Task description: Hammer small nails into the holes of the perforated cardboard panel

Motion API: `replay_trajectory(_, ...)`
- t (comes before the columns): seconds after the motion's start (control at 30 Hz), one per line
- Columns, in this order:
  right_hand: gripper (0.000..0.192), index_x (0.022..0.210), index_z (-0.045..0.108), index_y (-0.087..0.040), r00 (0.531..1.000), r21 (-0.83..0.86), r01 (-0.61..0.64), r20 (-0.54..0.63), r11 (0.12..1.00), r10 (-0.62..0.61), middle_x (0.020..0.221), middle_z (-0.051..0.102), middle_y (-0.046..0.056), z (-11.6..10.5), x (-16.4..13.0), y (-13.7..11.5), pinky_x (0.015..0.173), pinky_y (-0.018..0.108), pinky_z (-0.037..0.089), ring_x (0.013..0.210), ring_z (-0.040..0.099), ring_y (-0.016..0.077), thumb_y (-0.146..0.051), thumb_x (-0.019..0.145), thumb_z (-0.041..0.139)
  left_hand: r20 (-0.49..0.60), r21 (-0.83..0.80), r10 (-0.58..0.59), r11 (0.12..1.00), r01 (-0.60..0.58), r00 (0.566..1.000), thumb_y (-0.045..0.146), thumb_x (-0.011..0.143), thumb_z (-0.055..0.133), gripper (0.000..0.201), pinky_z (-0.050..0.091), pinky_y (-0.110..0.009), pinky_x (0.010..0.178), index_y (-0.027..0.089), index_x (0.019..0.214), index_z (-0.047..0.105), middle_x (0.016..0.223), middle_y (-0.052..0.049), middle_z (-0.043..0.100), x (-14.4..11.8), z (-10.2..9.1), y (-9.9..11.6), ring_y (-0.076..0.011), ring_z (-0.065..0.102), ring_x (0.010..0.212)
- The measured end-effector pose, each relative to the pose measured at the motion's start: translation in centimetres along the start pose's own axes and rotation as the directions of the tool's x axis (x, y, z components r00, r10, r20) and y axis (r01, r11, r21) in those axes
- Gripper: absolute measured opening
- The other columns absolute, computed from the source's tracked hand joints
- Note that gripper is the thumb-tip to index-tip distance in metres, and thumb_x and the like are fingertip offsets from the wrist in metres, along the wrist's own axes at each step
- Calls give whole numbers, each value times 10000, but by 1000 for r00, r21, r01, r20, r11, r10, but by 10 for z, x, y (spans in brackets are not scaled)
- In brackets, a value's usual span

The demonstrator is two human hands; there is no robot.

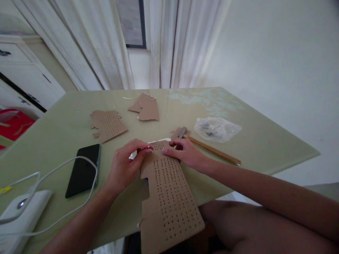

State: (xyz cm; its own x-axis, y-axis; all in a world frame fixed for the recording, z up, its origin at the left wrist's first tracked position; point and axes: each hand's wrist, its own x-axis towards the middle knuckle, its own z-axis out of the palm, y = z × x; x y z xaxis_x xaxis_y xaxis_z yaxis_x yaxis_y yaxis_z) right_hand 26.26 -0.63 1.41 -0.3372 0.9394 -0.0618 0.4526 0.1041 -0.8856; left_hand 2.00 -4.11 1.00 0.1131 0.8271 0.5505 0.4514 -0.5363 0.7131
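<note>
Perforated cardboard sheet (169, 197), brown w/ rows of holes, overhung table (265, 141) edge; left hand (124, 167) & right hand (185, 153) pinched its top. Crinkly plastic bag (217, 128) w/ small dark bits lay beyond sheet.

Bare tabletop (265, 141) open at the far right, phone (83, 169) and white cable (66, 165) crowding the left, wooden stick (214, 151) and plastic bag (217, 128) just beyond the right hand (185, 153) — cardboard scraps (108, 124) further back.

A home room: white curtains (169, 42), cabinet (23, 77), glass-topped table (265, 141).
</note>
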Motion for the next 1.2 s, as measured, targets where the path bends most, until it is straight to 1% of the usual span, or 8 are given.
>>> replay_trajectory(0.1,552,845,692,-196,985,-82,58,-159,995,-71,746,637,15,-15,11,13,668,315,436,712,575,181,-657,1061,478,5,-18,9,1000,-9,1000,196,986,707,108,549,-248,756,231,941,799,897,19,801,-1,-1,-2,-147,713,811)
replay_trajectory(0.2,286,987,698,-188,918,-434,-31,-368,900,-145,983,730,82,-42,22,30,794,349,484,874,647,220,-454,1020,601,11,-32,-5,999,5,1000,223,990,720,97,542,-251,735,241,948,806,897,19,797,-1,-1,-5,-147,706,801)
replay_trajectory(0.33,277,1192,684,-173,978,-782,-123,-199,611,-56,1235,723,171,-67,25,46,923,379,498,1134,673,298,-398,1039,634,26,-46,-19,999,20,999,254,995,727,96,540,-259,737,251,950,812,898,18,797,-1,1,-7,-153,706,806)
replay_trajectory(0.57,232,1225,651,-157,995,-863,-101,-85,495,55,1236,761,195,-62,21,44,786,357,498,1110,733,327,-329,1111,545,38,-50,-33,998,35,999,290,994,724,115,542,-278,739,246,938,814,891,3,803,1,1,-8,-171,716,806)
replay_trajectory(0.8,399,1208,613,-165,998,-836,-13,-47,548,-48,1106,795,154,-85,24,-29,816,334,471,982,750,256,-317,1191,245,43,-62,-42,997,45,998,306,1000,722,121,540,-289,770,241,937,803,910,-7,802,0,3,-10,-176,723,828)
replay_trajectory(0.9,342,1131,619,-169,961,-722,224,53,655,-271,1022,784,120,-81,13,-77,805,331,443,897,722,240,-330,1180,321,49,-59,-45,997,47,998,312,1003,715,139,534,-289,760,241,923,805,887,-4,799,0,4,-10,-174,711,806)
replay_trajectory(1.0,343,1107,628,-180,948,-756,276,110,594,-300,900,750,89,-66,-3,-112,720,329,379,785,677,235,-387,1178,364,52,-54,-62,996,65,997,327,998,716,149,535,-299,751,239,925,813,888,-12,809,1,4,-9,-186,716,807)
replay_trajectory(1.2,340,1141,621,-183,938,-729,324,164,603,-306,936,769,88,-40,-20,-123,727,329,371,819,697,236,-365,1187,338,56,-44,-90,995,92,994,350,987,719,159,535,-318,761,237,934,817,908,-23,818,1,4,-9,-201,722,820)
